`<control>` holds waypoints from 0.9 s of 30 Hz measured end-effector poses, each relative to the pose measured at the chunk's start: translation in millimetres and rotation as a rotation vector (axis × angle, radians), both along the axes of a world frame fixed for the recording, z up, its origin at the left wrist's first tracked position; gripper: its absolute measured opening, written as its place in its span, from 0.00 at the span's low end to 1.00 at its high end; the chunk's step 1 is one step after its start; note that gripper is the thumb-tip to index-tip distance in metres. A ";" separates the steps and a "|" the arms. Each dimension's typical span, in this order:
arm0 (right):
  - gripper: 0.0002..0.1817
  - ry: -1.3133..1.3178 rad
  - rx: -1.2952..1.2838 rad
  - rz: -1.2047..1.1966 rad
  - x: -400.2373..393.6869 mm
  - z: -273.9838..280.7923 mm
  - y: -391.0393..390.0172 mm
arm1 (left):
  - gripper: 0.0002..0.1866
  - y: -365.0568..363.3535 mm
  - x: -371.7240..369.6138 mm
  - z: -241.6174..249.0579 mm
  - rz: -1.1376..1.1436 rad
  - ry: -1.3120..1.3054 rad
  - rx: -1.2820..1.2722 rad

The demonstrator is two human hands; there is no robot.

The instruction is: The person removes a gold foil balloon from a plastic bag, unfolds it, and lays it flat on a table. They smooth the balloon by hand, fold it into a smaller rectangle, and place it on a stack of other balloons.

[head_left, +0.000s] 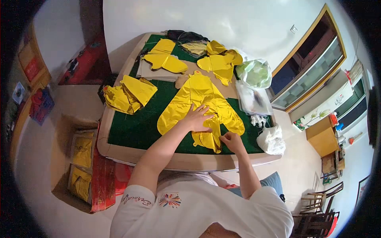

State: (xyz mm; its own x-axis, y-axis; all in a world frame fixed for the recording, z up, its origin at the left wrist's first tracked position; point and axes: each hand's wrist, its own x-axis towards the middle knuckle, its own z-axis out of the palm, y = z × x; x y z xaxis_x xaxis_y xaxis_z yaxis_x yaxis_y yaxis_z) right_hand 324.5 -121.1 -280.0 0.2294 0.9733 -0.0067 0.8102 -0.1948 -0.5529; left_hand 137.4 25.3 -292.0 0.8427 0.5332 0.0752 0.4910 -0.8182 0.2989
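A large flat yellow foil balloon (198, 97) shaped like an aeroplane lies on the green mat (131, 129) in the middle of the table. My left hand (197, 118) presses flat on its lower body, fingers spread. My right hand (231, 141) pinches the balloon's tail end near the table's front edge, where the foil is folded over.
Other yellow foil balloons lie in a pile at the left (127, 94), and more at the back (163, 57) and back right (219, 62). Cardboard sheets (152, 73), a green plastic bag (254, 73) and white bags (271, 139) line the right side. Boxes (82, 148) stand on the floor at left.
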 end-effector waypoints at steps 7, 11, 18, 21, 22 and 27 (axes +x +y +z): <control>0.15 0.053 -0.045 -0.005 -4.7 2.6 0.3 | 0.42 0.8 0.7 -1.0 0.002 0.014 -0.018; 0.17 0.030 -0.014 0.014 -7.5 6.2 0.2 | 0.42 2.2 1.7 0.8 0.005 0.018 -0.019; 0.13 0.042 -0.030 -0.020 -9.5 6.3 2.1 | 0.42 5.2 3.2 -1.9 0.007 0.039 -0.015; 0.13 0.118 -0.014 -0.006 5.2 -8.0 6.6 | 0.42 5.2 3.5 -2.8 0.004 0.036 -0.010; 0.13 0.089 0.041 -0.070 10.6 -6.1 8.0 | 0.42 5.1 3.0 -2.7 0.003 0.030 -0.016; 0.23 -0.366 0.222 -0.407 75.1 -12.3 22.7 | 0.42 5.1 2.7 -6.9 -0.004 0.004 -0.002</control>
